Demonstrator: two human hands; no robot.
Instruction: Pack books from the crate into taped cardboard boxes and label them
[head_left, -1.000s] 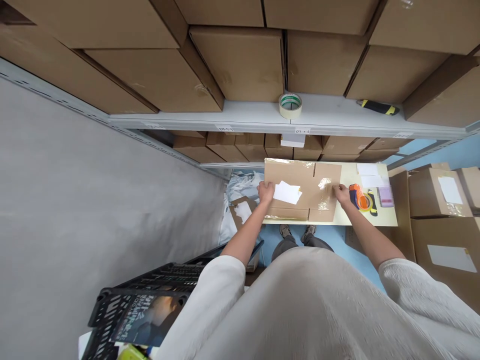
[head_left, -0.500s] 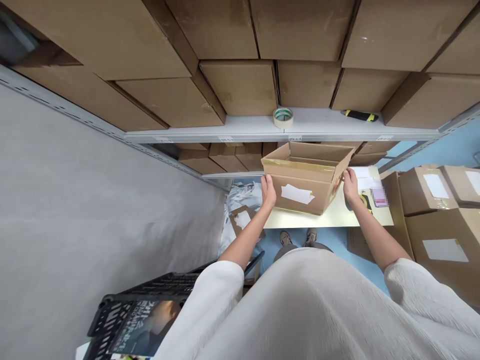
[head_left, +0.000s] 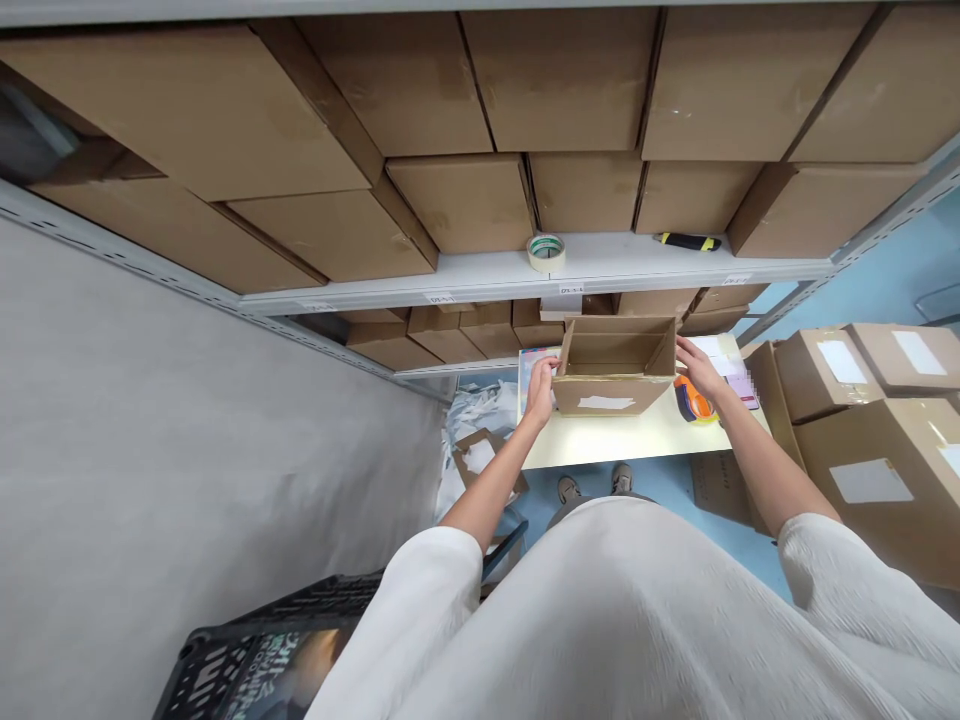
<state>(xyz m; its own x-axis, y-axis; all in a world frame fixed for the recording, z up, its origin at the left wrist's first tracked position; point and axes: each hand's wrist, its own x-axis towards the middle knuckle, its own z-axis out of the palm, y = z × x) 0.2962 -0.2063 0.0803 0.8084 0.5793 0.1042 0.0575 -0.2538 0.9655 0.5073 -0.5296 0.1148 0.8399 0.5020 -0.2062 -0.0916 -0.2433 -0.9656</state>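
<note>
Between my two hands is an open cardboard box with a torn white label on its near side and no flaps raised over its opening. My left hand grips its left wall near the rim. Against the right wall near the top edge press the fingers of my right hand. The box is at a pale yellow table; whether its bottom rests there I cannot tell. By my right wrist lies a rounded orange and dark blue item.
On the shelf ahead are a tape roll and a yellow-black cutter, before stacked cartons. More labelled cartons stand on the right. A black crate sits lower left, near a grey wall.
The box has come lower and turned, so its inside shows more and its labelled side less. Both hands moved with it. The orange item and a colourful sheet on the left have come into sight.
</note>
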